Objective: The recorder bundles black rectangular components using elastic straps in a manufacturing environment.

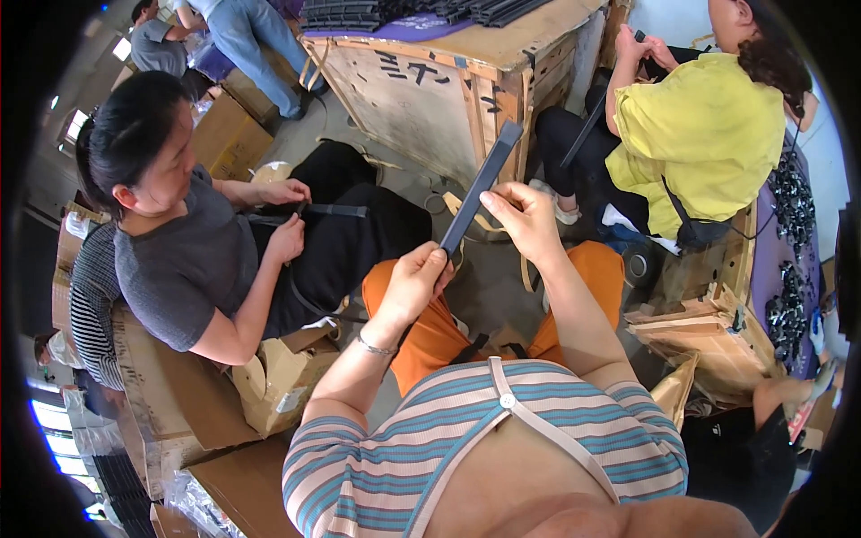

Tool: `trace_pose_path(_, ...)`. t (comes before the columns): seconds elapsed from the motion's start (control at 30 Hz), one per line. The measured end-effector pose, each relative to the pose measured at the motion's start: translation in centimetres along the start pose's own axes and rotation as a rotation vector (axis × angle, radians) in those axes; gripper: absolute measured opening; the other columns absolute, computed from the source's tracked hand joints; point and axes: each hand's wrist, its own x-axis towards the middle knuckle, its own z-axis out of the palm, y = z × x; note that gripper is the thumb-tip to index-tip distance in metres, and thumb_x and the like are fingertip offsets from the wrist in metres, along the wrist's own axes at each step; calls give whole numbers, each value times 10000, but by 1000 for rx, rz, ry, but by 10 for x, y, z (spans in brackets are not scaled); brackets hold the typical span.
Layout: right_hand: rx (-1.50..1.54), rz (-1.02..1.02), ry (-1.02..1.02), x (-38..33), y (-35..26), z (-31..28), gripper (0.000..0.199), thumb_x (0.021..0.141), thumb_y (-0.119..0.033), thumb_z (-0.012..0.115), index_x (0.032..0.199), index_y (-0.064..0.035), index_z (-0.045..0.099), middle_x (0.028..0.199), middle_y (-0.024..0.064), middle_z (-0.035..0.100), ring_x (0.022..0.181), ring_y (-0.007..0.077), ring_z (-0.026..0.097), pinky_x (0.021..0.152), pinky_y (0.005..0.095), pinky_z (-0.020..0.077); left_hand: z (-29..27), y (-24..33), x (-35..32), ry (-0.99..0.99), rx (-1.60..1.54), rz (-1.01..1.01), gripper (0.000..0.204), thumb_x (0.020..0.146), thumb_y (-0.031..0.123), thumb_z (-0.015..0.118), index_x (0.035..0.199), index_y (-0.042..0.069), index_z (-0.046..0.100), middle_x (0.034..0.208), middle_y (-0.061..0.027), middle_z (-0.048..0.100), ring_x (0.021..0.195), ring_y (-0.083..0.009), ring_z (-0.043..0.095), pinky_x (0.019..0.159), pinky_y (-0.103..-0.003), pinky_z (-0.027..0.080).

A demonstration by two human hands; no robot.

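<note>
Within curled L hand (418, 282), blk strip (479, 186)

A black strip (481, 183) slants up above orange trousers (429, 342) — lower end in the left grip (419, 280), middle pinched by the right grip (526, 221). At left, a co-worker (184, 273) holds another strip (337, 211); dark strips (372, 14) top a wooden crate (404, 100).

From the wearer's head, a wide camera is looking down and forward, bending straight edges toward its rim. It is sitting near the fingers (499, 210), above and behind them, catching the striped shirt (377, 457) on their near side and the wooden crate (413, 117) beyond them.
</note>
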Motion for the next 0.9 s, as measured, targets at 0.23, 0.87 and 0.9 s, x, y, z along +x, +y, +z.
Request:
trace_pose_path(0.23, -73, -24, -143, 1, -17, 8, 210, 821, -166, 650, 707, -1, 587, 587, -46, 480, 546, 21, 386, 473, 204, 301, -7, -9, -2, -36, -171, 87, 370, 920, 353, 452, 695, 64, 508, 613, 9, 465, 518, -57, 394, 483, -198, 336)
trace_pose_path(0.87, -140, -302, -144, -7, -64, 38, 196, 803, -135, 660, 706, 12, 575, 615, 19, 492, 562, 74, 431, 502, 233, 334, -16, 13, -30, -111, -362, 260, 253, 915, 257, 489, 872, 11, 531, 619, -29, 497, 481, -73, 423, 496, -184, 370)
trace_pose_path(0.9, -152, -281, -139, -8, -65, 38, 193, 800, -130, 662, 701, 11, 576, 611, 19, 491, 558, 76, 428, 503, 234, 331, -15, 15, -31, -87, -340, 245, 257, 921, 259, 477, 877, 11, 528, 602, -30, 493, 472, -73, 418, 520, -188, 386)
